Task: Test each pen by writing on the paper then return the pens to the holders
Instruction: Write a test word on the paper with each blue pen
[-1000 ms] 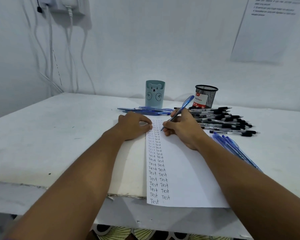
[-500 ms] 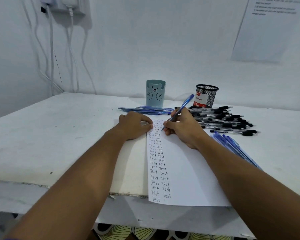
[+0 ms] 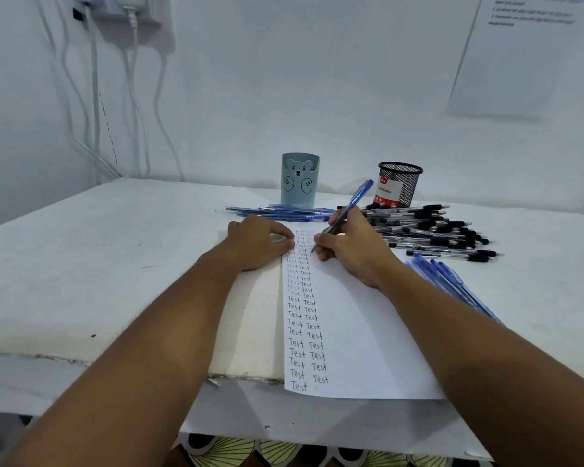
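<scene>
Head view: right hand (image 3: 351, 247) pinches blue pen (image 3: 348, 210), shaft slanting up-right, tip below fingertips on paper (image 3: 358, 332); left hand (image 3: 257, 242) presses flat.

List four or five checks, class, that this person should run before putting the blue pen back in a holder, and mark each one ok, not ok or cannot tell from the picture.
1. Pen gripped securely: the right hand pinches the blue pen near its tip. Ok.
2. Paper held steady: the left hand rests on its top left edge. Ok.
3. This pen's mark is visible on the paper: the tip is at the top rows, but fresh ink is too small to read. Cannot tell.
4. Bear holder upright and reachable behind the paper. Ok.
5. Mesh holder upright. Ok.
</scene>
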Demonstrator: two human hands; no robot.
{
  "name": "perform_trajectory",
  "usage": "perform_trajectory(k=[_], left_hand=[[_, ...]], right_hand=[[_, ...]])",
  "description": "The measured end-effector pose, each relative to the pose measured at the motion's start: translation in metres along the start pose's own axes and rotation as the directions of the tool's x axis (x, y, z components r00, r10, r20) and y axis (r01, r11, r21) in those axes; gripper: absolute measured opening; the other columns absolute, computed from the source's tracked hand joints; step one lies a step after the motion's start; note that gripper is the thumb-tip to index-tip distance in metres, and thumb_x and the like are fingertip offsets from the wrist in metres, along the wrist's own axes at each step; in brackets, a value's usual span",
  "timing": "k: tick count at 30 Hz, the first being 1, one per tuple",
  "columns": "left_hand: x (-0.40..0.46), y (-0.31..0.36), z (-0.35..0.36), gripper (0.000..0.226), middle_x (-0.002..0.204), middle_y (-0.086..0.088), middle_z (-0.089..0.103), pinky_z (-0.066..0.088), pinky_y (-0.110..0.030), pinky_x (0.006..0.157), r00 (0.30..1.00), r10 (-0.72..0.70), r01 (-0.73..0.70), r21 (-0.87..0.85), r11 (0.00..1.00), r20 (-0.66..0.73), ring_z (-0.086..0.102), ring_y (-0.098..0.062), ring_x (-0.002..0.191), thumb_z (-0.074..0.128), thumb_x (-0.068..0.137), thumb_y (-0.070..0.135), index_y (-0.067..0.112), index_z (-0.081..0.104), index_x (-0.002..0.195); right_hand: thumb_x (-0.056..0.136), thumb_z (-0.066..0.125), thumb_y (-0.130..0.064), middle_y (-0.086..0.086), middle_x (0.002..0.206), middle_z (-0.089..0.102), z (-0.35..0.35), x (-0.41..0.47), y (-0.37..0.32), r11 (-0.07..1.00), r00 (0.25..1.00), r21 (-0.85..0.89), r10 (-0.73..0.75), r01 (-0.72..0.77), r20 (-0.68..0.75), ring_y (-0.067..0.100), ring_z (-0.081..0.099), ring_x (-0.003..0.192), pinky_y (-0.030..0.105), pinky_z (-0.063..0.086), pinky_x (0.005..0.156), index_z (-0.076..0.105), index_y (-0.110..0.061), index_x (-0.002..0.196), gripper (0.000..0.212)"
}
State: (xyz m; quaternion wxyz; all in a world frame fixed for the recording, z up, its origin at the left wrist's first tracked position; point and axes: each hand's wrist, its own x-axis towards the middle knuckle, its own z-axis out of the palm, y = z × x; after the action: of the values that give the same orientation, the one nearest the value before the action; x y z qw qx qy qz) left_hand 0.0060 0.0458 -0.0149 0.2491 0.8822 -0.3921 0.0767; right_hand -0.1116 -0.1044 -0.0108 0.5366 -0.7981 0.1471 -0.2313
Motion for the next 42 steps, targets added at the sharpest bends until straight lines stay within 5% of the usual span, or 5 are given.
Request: perform_trajectory(k=[6, 12, 35, 42], left_hand=[[-0.0006, 0.0006, -0.0008, 0.023, 0.121, 0.011, 0.065, 0.031, -0.038, 0.106, 1.000, -0.009, 0.009, -0.006, 1.000, 0.006, 0.050, -0.015, 0.122, 0.057, 0.091, 0.046, 0.037, 0.069, 0.109], [-0.0006, 0.0005, -0.0003, 0.023, 0.120, 0.012, 0.065, 0.032, -0.036, 0.104, 1.000, -0.001, 0.001, 0.007, 1.000, 0.009, 0.050, -0.015, 0.121, 0.057, 0.091, 0.047, 0.037, 0.069, 0.109], [-0.0016, 0.0000, -0.0019, 0.024, 0.123, 0.013, 0.064, 0.031, -0.037, 0.107, 1.000, -0.013, 0.013, -0.024, 1.000, 0.020, 0.049, -0.015, 0.124, 0.058, 0.090, 0.047, 0.038, 0.068, 0.110], [-0.0020, 0.0011, -0.0025, 0.022, 0.123, 0.012, 0.064, 0.032, -0.037, 0.107, 1.000, -0.013, 0.013, -0.025, 1.000, 0.021, 0.049, -0.015, 0.123, 0.058, 0.091, 0.046, 0.038, 0.069, 0.109]], right_hand=[[0.090, 0.062, 0.009, 0.020, 0.074, 0.063, -0.0048, 0.0010, -0.0020, 0.978, 0.998, 0.198, 0.062, -0.063, 0.010, 0.030, 0.059, 0.063, 0.037, 0.053, 0.065, 0.039, -0.011, 0.099, 0.031], [0.090, 0.064, 0.002, 0.014, 0.071, 0.066, -0.0017, 0.0008, -0.0010, 0.999, 1.000, 0.041, 0.019, -0.019, 0.006, 0.027, 0.061, 0.063, 0.042, 0.056, 0.072, 0.042, -0.014, 0.094, 0.028], [0.086, 0.060, 0.013, 0.020, 0.069, 0.057, -0.0053, 0.0026, -0.0021, 0.977, 0.996, 0.200, 0.086, -0.078, -0.030, 0.027, 0.054, 0.056, 0.035, 0.046, 0.052, 0.039, -0.011, 0.096, 0.034], [0.088, 0.061, 0.010, 0.020, 0.072, 0.060, -0.0040, 0.0022, -0.0011, 0.986, 0.997, 0.150, 0.074, -0.069, -0.033, 0.028, 0.056, 0.060, 0.035, 0.050, 0.057, 0.039, -0.011, 0.096, 0.031]])
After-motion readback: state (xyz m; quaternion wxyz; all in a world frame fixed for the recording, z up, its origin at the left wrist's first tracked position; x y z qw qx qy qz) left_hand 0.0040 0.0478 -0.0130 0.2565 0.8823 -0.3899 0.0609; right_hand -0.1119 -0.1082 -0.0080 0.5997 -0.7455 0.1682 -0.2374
